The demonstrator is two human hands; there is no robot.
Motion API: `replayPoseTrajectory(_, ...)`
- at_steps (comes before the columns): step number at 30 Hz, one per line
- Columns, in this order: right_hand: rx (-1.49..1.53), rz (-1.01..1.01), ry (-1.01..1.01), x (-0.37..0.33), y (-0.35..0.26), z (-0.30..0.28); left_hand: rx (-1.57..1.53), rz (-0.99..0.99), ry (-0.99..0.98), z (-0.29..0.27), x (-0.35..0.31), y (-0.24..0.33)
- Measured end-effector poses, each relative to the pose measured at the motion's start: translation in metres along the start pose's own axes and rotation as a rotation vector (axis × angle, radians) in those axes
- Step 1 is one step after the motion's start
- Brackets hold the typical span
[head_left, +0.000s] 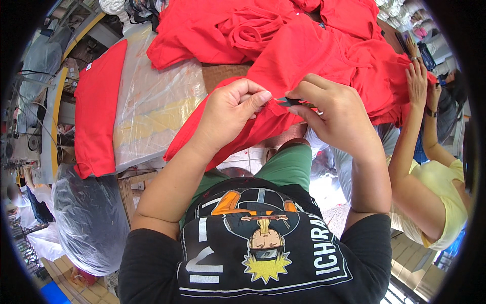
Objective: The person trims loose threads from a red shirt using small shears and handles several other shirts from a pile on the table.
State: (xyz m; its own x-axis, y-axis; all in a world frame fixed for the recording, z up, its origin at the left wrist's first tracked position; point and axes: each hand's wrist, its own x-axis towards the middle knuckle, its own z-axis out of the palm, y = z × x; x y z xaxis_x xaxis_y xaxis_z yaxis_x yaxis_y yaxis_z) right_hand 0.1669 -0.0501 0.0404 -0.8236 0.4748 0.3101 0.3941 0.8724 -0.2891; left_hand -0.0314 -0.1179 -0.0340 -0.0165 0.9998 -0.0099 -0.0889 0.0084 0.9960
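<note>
Left hand (230, 109): thumb and forefinger pinched together at red cloth (243, 134), soft, rumpled; edge or thread, cannot tell. Right hand (334, 109): fingers clamped on small dark snips (288, 102), pointed, just beside the pinch. Cloth hangs below both hands, near side of red pile (314, 55). Left: flat-folded red piece (96, 116), small white label (89, 66), beside wrinkled clear plastic (152, 96). Black shirt (304, 202): white block lettering, cartoon print.

room over plastic sheet (152, 88) — red fabric (298, 55) ahead, co-worker's arms (417, 91) right
</note>
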Motion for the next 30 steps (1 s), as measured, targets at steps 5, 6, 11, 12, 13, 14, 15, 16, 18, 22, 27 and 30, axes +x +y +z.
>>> replayPoseTrajectory(5,-0.027,-0.011,0.003,0.005,-0.004,0.0,0.041,-0.008,-0.007,0.0,-0.001,0.001)
replayPoseTrajectory(6,-0.034,-0.012,0.002,0.006,-0.005,-0.001,0.041,-0.007,-0.009,0.0,-0.001,0.001)
replayPoseTrajectory(11,-0.054,-0.017,-0.012,0.008,-0.006,0.0,0.055,0.04,0.005,0.001,-0.001,0.001)
replayPoseTrajectory(12,-0.058,-0.013,-0.017,0.008,-0.007,0.0,0.064,0.051,0.005,0.001,-0.001,0.002)
replayPoseTrajectory(13,-0.061,-0.019,-0.014,0.008,-0.007,0.0,0.072,0.062,0.004,0.002,-0.002,0.003)
replayPoseTrajectory(14,-0.065,-0.024,-0.01,0.008,-0.008,0.0,0.081,0.073,0.004,0.002,-0.002,0.003)
replayPoseTrajectory(15,-0.068,-0.029,-0.006,0.008,-0.008,0.001,0.093,0.073,0.007,0.003,-0.002,0.003)
replayPoseTrajectory(16,-0.08,-0.035,-0.013,0.008,-0.009,0.0,0.105,0.073,0.01,0.003,-0.002,0.003)
replayPoseTrajectory(18,-0.103,-0.048,-0.026,0.009,-0.01,-0.002,0.104,0.075,0.015,0.003,-0.002,0.003)
replayPoseTrajectory(22,-0.124,-0.051,-0.034,0.008,-0.012,-0.004,0.089,0.083,0.023,0.002,-0.001,0.005)
replayPoseTrajectory(27,-0.193,-0.078,-0.043,0.008,-0.016,-0.002,0.123,0.06,0.027,0.001,-0.001,0.004)
replayPoseTrajectory(30,-0.13,-0.069,-0.016,0.009,-0.018,0.001,0.12,0.062,0.027,0.002,-0.001,0.004)
